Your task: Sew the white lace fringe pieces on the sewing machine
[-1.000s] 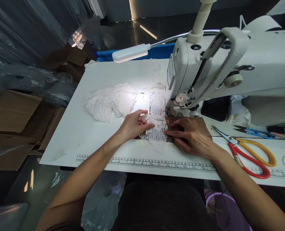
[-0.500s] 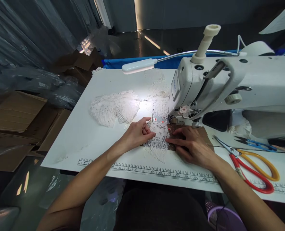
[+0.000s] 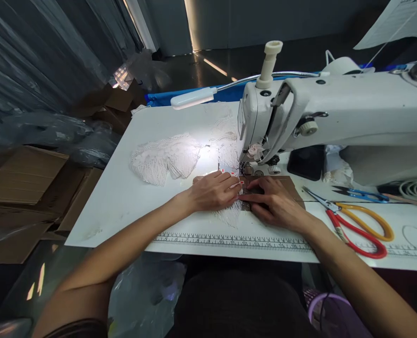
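My left hand (image 3: 216,191) lies over a piece of white fringed lace trim (image 3: 229,215) in front of the sewing machine's needle area, its fingertips and thumb closed on the lace near the presser foot. Part of that lace is hidden beneath the hand. My right hand (image 3: 274,202) rests palm down on a flat brown panel (image 3: 293,188), with the index finger stretched left to the lace edge and the thumb apart from it. The white sewing machine (image 3: 258,112) stands just beyond both hands.
More fringed lace (image 3: 166,157) lies left on the table, under a lamp (image 3: 193,98). To the right are red-and-yellow-handled scissors (image 3: 359,225), blue snips (image 3: 363,195) and a black pad (image 3: 306,162). A printed ruler (image 3: 229,241) runs along the front edge. Cardboard boxes (image 3: 25,173) stand left.
My left hand has moved forward and right over the lace, its fingers closing near the presser foot. My right hand stays on the brown panel. The view has shifted rightward.
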The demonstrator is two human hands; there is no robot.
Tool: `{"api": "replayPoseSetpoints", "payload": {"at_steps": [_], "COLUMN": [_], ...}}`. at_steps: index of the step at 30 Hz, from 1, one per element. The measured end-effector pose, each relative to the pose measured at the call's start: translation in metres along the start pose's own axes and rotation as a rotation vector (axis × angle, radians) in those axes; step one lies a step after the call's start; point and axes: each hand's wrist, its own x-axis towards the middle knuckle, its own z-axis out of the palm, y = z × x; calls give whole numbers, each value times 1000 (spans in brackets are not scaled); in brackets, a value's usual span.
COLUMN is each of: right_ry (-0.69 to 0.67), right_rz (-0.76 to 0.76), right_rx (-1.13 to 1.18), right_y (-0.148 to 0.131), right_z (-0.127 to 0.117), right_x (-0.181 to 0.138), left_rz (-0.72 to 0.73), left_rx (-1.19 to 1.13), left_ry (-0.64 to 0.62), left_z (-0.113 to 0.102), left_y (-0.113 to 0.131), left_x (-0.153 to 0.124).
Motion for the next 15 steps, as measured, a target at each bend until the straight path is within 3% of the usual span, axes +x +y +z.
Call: {"api": "replayPoseSetpoints", "payload": {"at_steps": [3, 15], "right_ry": [-6, 75], "right_rz": [11, -1], "right_rx": [-16, -79], "right_y": [-1, 9], "right_z": [0, 8], "right_x": [0, 4], "left_rz": [52, -148], "left_rx": [11, 47], "left_ry": [-106, -229], "left_z": [7, 8], "left_y": [-6, -8], "left_x": [6, 10]}}
